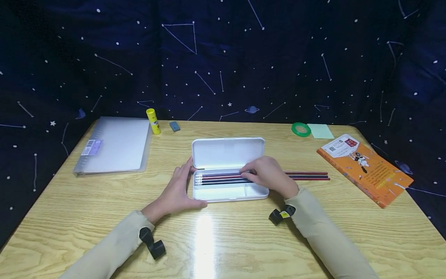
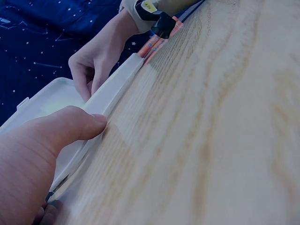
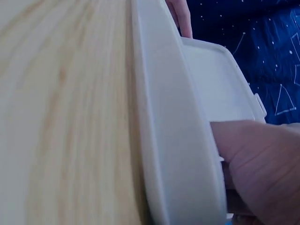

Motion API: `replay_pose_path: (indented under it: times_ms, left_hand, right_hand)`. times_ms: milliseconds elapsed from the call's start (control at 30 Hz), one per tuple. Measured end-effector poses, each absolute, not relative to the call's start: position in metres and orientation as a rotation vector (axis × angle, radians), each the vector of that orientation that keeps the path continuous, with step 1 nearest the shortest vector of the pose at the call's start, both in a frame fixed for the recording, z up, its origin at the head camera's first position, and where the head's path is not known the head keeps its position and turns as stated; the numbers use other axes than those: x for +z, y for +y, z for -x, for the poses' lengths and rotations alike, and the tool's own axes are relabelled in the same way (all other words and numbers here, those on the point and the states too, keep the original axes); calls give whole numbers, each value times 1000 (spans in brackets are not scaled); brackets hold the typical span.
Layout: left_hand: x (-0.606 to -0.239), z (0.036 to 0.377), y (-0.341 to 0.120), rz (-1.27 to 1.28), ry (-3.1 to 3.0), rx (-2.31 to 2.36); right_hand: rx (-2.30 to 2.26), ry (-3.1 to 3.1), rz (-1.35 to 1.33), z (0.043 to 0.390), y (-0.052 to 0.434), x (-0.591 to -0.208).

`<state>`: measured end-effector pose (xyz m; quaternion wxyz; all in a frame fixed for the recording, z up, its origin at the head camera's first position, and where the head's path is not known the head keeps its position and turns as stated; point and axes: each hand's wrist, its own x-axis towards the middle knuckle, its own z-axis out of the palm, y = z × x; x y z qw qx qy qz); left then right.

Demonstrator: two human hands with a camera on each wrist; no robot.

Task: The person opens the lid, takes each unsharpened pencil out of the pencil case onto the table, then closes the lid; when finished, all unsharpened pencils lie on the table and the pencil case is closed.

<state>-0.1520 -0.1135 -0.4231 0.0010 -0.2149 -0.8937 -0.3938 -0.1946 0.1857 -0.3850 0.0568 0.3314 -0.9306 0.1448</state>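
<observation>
Though narrow, right grip on pencils

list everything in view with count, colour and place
Pencil case: 1, white, open, table centre
Pencils: several, red and dark, in case and past its right end
Ring-bound notebook: 1, translucent white, left
Glue stick: 1, yellow, beside notebook
Eraser: 1, blue-grey, right of glue stick
Tape roll: 1, green, back right
Sticky note: 1, pale green, beside tape
Book: 1, orange, right
Table: 1, light wood, foreground
Backdrop: 1, dark blue, behind table
Wrist cameras: 2, black, at wrists
Sleeves: 2, beige, forearms
Left grip: 1, bare, at case's left end
Right grip: 1, bare, at pencils
</observation>
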Motion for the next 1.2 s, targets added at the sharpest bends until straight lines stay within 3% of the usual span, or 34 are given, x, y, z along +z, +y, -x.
replay_pose_path:
  times_ms: [467, 833, 1200]
  left_hand:
    - [-422, 152, -115, 683, -2803, -1230]
    - [-423, 153, -115, 704, -2785, -1219]
    - [-422, 152, -114, 689, -2794, -1239]
  right_hand:
    - [448, -2982, -868, 186, 168, -380]
    - [427, -2964, -938, 187, 174, -382]
    - [417, -2944, -794, 178, 199, -380]
